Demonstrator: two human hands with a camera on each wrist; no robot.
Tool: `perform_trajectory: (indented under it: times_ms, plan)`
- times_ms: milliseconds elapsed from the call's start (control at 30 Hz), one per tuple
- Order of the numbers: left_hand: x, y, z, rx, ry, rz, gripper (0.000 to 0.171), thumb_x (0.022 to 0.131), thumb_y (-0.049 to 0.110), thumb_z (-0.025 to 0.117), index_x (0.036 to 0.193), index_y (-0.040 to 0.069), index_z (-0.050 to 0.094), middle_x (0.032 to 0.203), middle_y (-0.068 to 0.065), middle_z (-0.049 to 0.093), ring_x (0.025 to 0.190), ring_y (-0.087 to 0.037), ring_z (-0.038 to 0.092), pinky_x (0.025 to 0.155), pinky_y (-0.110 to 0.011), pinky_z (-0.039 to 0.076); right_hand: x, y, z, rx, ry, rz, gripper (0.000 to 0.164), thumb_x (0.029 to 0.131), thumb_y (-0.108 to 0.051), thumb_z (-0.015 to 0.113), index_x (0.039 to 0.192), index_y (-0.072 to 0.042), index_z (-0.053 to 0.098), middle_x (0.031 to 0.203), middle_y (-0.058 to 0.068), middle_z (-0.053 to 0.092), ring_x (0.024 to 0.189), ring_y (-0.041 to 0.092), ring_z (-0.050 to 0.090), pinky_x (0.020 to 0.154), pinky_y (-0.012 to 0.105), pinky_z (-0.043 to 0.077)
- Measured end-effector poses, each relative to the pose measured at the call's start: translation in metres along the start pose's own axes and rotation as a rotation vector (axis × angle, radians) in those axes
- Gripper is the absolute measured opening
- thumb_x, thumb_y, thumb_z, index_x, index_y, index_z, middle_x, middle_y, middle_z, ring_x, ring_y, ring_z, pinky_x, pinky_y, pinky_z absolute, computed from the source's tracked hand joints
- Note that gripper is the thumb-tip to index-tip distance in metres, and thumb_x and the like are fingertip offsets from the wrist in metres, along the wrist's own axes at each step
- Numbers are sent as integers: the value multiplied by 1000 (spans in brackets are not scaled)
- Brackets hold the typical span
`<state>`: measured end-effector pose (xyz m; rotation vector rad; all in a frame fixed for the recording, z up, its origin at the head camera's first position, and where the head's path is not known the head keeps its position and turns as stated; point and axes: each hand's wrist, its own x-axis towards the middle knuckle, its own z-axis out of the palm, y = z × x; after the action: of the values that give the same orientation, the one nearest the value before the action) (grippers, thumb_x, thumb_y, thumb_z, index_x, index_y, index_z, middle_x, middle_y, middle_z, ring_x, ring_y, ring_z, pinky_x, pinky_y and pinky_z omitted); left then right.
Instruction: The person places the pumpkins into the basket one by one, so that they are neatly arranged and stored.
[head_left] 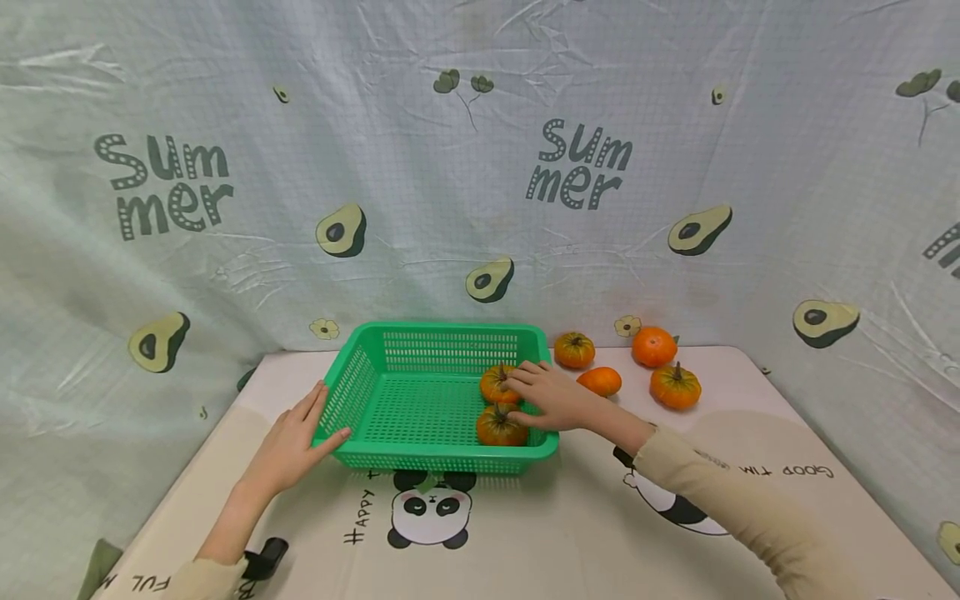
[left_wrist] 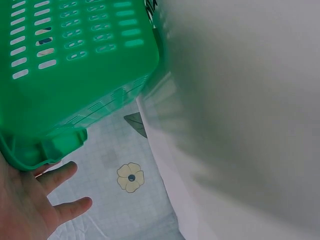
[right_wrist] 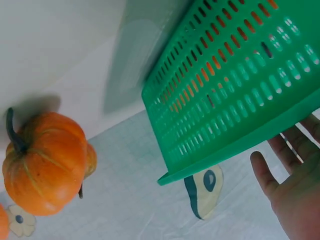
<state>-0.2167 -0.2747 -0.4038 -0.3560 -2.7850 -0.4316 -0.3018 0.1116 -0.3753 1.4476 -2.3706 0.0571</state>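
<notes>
A green plastic basket (head_left: 442,451) with slotted walls stands on the table. My left hand (head_left: 288,444) rests at its left rim, fingers straight along the outside and thumb stretched over the front corner. Over the right rim reaches my right hand (head_left: 553,398), its spread fingers above two small orange-green pumpkins inside. Its fingertips overlap the rear pumpkin (head_left: 491,385), and the thumb lies at the front pumpkin (head_left: 497,428). In the right wrist view, the fingers of the right hand (right_wrist: 302,180) extend past the basket rim.
Right of the basket are several more pumpkins: a ribbed one (head_left: 574,350), a smooth oval one (head_left: 602,382), a bright orange one (head_left: 654,347) and a stemmed one (head_left: 675,387). A printed curtain (head_left: 420,158) hangs behind the table (head_left: 540,542).
</notes>
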Motion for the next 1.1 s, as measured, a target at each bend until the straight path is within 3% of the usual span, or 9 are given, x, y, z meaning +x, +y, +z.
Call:
perform_trajectory:
  times_ms: [100, 367, 767, 1100]
  plan:
    - [0, 0, 0, -10, 6, 4, 81, 86, 44, 52, 138, -9, 22, 143, -28, 23, 125, -46, 30, 97, -59, 28, -3, -1, 0, 14, 34, 12, 37, 84, -32, 58, 111, -6, 57, 105, 6, 58, 97, 20, 47, 78, 36, 42]
    - [1, -2, 1, -20, 20, 7, 81, 86, 44, 52, 138, -10, 21, 142, -29, 24, 124, -47, 31, 97, -58, 28, -9, -2, 2, 33, 17, 90, 32, 86, -31, 57, 111, -12, 59, 106, 0, 57, 100, 16, 47, 84, 34, 42]
    - [2, -1, 2, -23, 26, 21, 80, 86, 43, 53, 137, -10, 22, 141, -29, 25, 124, -47, 31, 96, -58, 30, -25, -3, 4, 88, 71, 147, 24, 85, -27, 58, 105, -15, 60, 105, -1, 58, 102, 16, 48, 91, 42, 41]
    - [1, -3, 5, -31, 40, 30, 80, 85, 41, 54, 137, -10, 21, 141, -30, 24, 123, -48, 32, 95, -60, 29, -50, 2, 5, 83, 189, 161, 20, 83, -19, 61, 102, -15, 61, 103, 0, 59, 100, 18, 51, 87, 39, 43]
